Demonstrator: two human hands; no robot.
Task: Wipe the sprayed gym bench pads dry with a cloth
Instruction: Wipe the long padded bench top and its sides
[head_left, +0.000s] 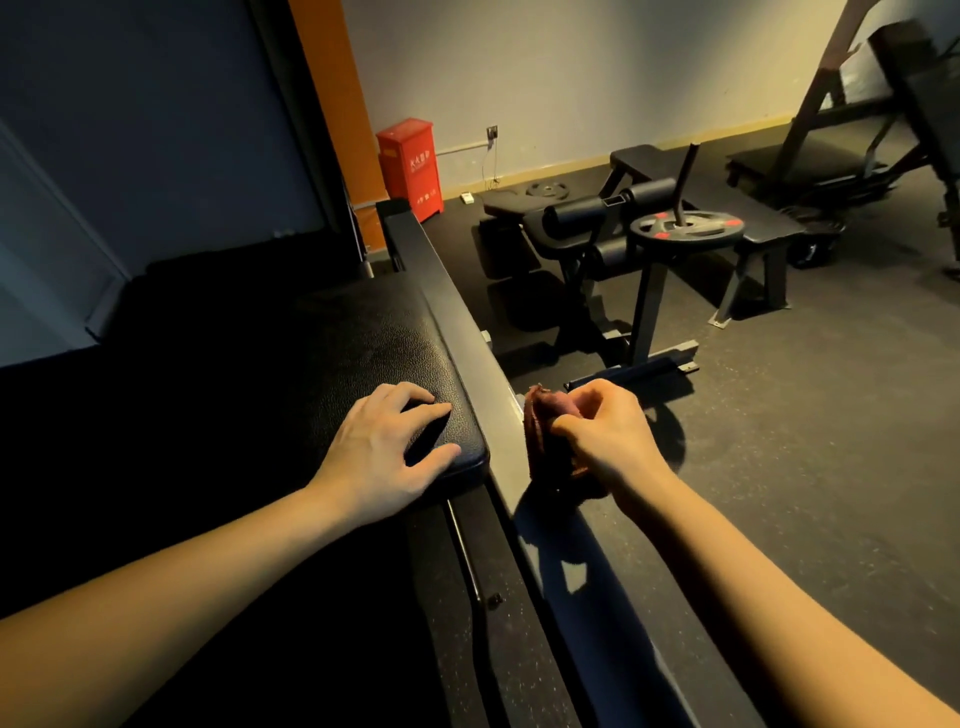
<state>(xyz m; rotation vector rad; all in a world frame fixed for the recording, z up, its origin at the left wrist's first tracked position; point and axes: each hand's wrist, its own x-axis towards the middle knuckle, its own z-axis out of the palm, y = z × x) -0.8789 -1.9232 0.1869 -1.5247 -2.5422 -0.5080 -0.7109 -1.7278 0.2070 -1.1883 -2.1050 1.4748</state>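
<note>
Dim gym. Left hand (379, 447) flat on bench pad (363, 353), spread, grasping nothing. Right hand (605, 434) clenched round bunched cloth (540, 441) beside steel frame (480, 353), off the pad. Likely risk: wadded cloth smearing spray, leaving wet streaks.

Black pebbled bench pad (363, 353) sits mid-left of the frame, left hand (379, 452) resting on its near corner, grey frame rail (462, 332) right alongside.

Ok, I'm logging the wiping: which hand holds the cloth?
The right hand grips the bunched reddish-brown cloth; the left hand rests bare on the black textured pad.
</note>
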